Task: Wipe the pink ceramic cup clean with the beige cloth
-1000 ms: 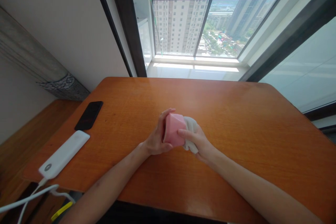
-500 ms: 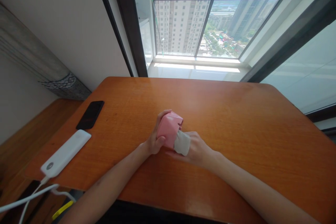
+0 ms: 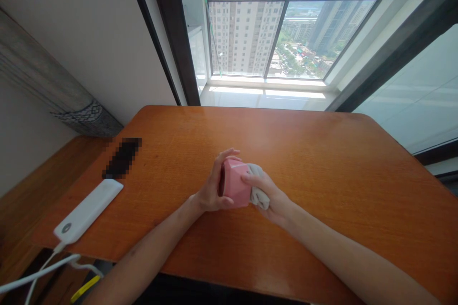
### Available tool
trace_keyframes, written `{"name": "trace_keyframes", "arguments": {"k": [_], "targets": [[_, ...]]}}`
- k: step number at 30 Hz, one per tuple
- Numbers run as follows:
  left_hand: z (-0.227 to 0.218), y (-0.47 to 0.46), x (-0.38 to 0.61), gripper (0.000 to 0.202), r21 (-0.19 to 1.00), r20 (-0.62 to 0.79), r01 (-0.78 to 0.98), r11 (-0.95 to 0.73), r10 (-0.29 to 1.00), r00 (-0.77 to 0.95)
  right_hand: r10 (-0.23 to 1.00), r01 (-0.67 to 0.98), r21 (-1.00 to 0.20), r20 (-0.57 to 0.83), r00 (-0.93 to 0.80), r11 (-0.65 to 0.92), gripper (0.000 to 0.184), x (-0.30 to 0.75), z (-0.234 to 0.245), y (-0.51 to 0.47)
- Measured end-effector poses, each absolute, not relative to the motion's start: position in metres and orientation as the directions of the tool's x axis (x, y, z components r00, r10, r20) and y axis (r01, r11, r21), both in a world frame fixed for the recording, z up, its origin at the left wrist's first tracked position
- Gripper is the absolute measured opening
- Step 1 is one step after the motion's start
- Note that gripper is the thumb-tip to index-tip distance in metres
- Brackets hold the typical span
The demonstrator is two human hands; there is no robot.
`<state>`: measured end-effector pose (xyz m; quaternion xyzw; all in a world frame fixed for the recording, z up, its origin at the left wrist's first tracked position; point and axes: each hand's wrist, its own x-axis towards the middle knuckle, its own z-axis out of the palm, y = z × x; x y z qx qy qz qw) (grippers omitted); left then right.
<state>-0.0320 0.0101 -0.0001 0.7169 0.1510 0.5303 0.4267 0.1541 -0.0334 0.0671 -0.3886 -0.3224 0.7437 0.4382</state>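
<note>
A small pink faceted container (image 3: 236,185) is held between my two hands above the near middle of the table. My left hand (image 3: 212,190) curves around its left end, thumb below and fingers over the top. A darker hollow shows at that end, partly covered by my palm. My right hand (image 3: 274,196) grips a bunched pale grey cloth (image 3: 260,197) against the container's right end. The right thumb lies on the pink side facing me, while the other right fingers are mostly hidden behind the cloth.
On the brown wooden table (image 3: 339,176), a white power bank (image 3: 88,212) with a white cable (image 3: 43,274) lies at the left edge. Beyond it is a dark, pixelated phone (image 3: 122,158). A window stands past the far edge, and a grey curtain (image 3: 53,71) hangs at the left.
The pink container has turned, so a broad side faces me and its left end shows. My right hand has shifted the cloth around the right end, with the thumb now on the container.
</note>
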Motion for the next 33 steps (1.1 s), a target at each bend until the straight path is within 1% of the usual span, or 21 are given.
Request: {"name": "trace_keyframes", "arguments": {"k": [3, 5, 8, 9, 10, 11, 13, 15, 16, 17, 19, 20, 22, 23, 24, 25, 26, 27, 29, 31, 33], "targets": [[0.002, 0.014, -0.033, 0.113, 0.699, 0.674, -0.103, -0.708, 0.605, 0.423, 0.880, -0.528, -0.705, -0.376, -0.288, -0.474, 0.050, 0.151, 0.067, -0.031], [0.006, 0.013, -0.032, 0.103, 0.650, 0.709, -0.069, -0.757, 0.572, 0.413, 0.903, -0.506, -0.748, -0.345, -0.255, -0.429, 0.052, 0.151, 0.066, -0.031], [0.010, 0.009, -0.029, 0.089, 0.665, 0.723, -0.124, -0.737, 0.593, 0.355, 0.967, -0.263, -0.946, -0.134, -0.219, -0.190, 0.050, 0.154, 0.061, -0.035], [0.011, 0.007, -0.028, 0.086, 0.697, 0.706, -0.172, -0.697, 0.624, 0.334, 0.973, -0.133, -0.990, -0.012, -0.230, -0.044, 0.048, 0.155, 0.058, -0.037], [0.010, 0.006, -0.028, 0.084, 0.735, 0.676, -0.225, -0.640, 0.663, 0.321, 0.955, 0.000, -0.990, 0.136, -0.264, 0.141, 0.045, 0.157, 0.055, -0.037], [0.010, 0.004, -0.027, 0.083, 0.772, 0.636, -0.278, -0.572, 0.705, 0.315, 0.900, 0.121, -0.929, 0.296, -0.320, 0.349, 0.042, 0.159, 0.052, -0.037], [0.007, 0.003, -0.027, 0.084, 0.820, 0.555, -0.359, -0.446, 0.771, 0.311, 0.687, 0.280, -0.641, 0.568, -0.452, 0.715, 0.034, 0.162, 0.046, -0.034], [0.004, 0.004, -0.027, 0.085, 0.843, 0.496, -0.392, -0.367, 0.812, 0.308, 0.470, 0.352, -0.318, 0.684, -0.559, 0.881, 0.029, 0.166, 0.042, -0.029], [0.003, 0.004, -0.027, 0.085, 0.851, 0.476, -0.400, -0.341, 0.821, 0.313, 0.409, 0.371, -0.218, 0.700, -0.585, 0.903, 0.030, 0.168, 0.041, -0.027], [0.002, 0.004, -0.028, 0.085, 0.856, 0.463, -0.406, -0.321, 0.825, 0.323, 0.379, 0.379, -0.168, 0.707, -0.598, 0.910, 0.030, 0.169, 0.040, -0.025], [0.002, 0.003, -0.029, 0.086, 0.868, 0.442, -0.400, -0.295, 0.827, 0.349, 0.381, 0.364, -0.189, 0.718, -0.583, 0.912, 0.031, 0.170, 0.041, -0.023], [0.003, 0.002, -0.029, 0.089, 0.874, 0.437, -0.385, -0.295, 0.824, 0.360, 0.414, 0.342, -0.256, 0.721, -0.556, 0.904, 0.030, 0.170, 0.043, -0.024], [0.003, 0.001, -0.029, 0.100, 0.878, 0.450, -0.351, -0.325, 0.809, 0.378, 0.595, 0.298, -0.516, 0.667, -0.449, 0.803, 0.027, 0.169, 0.049, -0.027], [0.003, 0.000, -0.028, 0.105, 0.875, 0.466, -0.337, -0.349, 0.795, 0.388, 0.727, 0.265, -0.685, 0.576, -0.374, 0.679, 0.027, 0.169, 0.053, -0.028], [0.003, 0.000, -0.027, 0.110, 0.867, 0.488, -0.326, -0.377, 0.776, 0.399, 0.849, 0.208, -0.839, 0.435, -0.300, 0.503, 0.030, 0.168, 0.058, -0.029], [0.002, 0.001, -0.026, 0.116, 0.853, 0.517, -0.316, -0.415, 0.754, 0.405, 0.933, 0.123, -0.946, 0.265, -0.244, 0.301, 0.034, 0.168, 0.064, -0.029], [0.001, 0.002, -0.025, 0.121, 0.837, 0.547, -0.300, -0.458, 0.733, 0.405, 0.970, 0.019, -0.994, 0.101, -0.221, 0.108, 0.038, 0.168, 0.070, -0.029], [0.000, 0.002, -0.024, 0.123, 0.818, 0.575, -0.277, -0.504, 0.714, 0.398, 0.973, -0.086, -0.995, -0.028, -0.229, -0.049, 0.042, 0.168, 0.075, -0.029], [-0.001, 0.004, -0.023, 0.123, 0.777, 0.626, -0.217, -0.591, 0.689, 0.364, 0.944, -0.239, -0.944, -0.155, -0.293, -0.229, 0.045, 0.167, 0.082, -0.027], [0.000, 0.004, -0.021, 0.115, 0.744, 0.662, -0.171, -0.646, 0.679, 0.319, 0.931, -0.273, -0.924, -0.176, -0.319, -0.268, 0.045, 0.166, 0.084, -0.027], [0.001, 0.003, -0.019, 0.105, 0.731, 0.680, -0.173, -0.660, 0.681, 0.271, 0.945, -0.196, -0.963, -0.118, -0.306, -0.184, 0.047, 0.164, 0.080, -0.028]]}}
